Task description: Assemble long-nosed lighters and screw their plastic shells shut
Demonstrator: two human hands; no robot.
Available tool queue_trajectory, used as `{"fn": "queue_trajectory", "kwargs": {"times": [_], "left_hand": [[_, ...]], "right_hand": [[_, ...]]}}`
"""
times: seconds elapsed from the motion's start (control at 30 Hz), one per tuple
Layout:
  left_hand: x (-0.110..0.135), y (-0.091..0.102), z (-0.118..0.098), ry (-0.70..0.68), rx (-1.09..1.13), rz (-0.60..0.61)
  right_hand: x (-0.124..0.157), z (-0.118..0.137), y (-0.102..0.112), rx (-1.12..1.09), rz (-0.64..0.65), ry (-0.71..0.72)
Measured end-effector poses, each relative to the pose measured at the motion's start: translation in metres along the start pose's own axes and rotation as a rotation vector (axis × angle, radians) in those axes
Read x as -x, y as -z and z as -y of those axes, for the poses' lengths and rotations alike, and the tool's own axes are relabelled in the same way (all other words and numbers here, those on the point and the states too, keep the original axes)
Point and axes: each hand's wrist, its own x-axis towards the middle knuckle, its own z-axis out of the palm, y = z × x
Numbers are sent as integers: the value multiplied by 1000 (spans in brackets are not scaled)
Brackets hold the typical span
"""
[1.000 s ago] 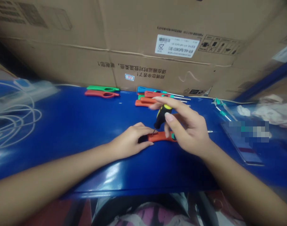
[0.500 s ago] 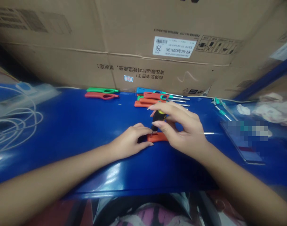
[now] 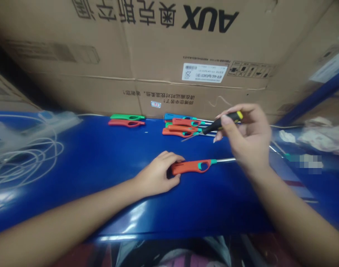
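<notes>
And up comes the screwdriver (image 3: 212,127)! A half-second ago its tip was down at the butt end of the orange lighter (image 3: 188,167); now the right hand (image 3: 246,137) has lifted it well clear, up and to the right, with the blade slanting down to the left. So the screwdriver has let go of the lighter, and driving has paused; whether the screw is fully home, I can't tell from here. The right hand is curled partway, thumb and fingertips pinching the handle. The left hand (image 3: 160,173) hasn't shifted from the lighter: fingers on the far side, thumb on the near, closed lightly about the butt. The lighter lies flat at the centre of the frame, rod pointing right, its end lost behind the right wrist. Now, room to move: the blue surface (image 3: 111,163) is wide open left of centre, and there's bare space in front, down to the near edge low in the frame. Behind it's tighter: the lighter pile (image 3: 180,122) sits close below the screwdriver in view, two empty-looking handles (image 3: 125,123) lie left of that, and the carton (image 3: 147,63) walls off the back. On the right, a phone (image 3: 290,180) crowds the forearm; far left, cable loops (image 3: 44,152) sprawl.
</notes>
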Motion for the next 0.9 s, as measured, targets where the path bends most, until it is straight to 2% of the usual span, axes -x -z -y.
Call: {"fn": "queue_trajectory", "kwargs": {"times": [0.07,0.13,0.17,0.23,0.4,0.53,0.77,0.9], "left_hand": [[1,1,0,26,-45,13],[1,1,2,57,-87,26],[1,1,3,74,-103,30],[1,1,7,94,-122,32],[-2,3,14,79,-128,33],[-4,7,15,54,-126,50],[-3,8,17,16,-102,13],[-4,6,17,16,-4,-20]], "right_hand": [[-1,-18,6,3,154,-117],[4,-38,10,96,364,-241],[7,-48,12,164,471,-257],[12,-62,14,243,545,-237],[13,-75,25,474,679,-97],[10,-77,34,605,775,-50],[10,-72,45,781,811,-72],[6,-62,49,790,795,-55]]}}
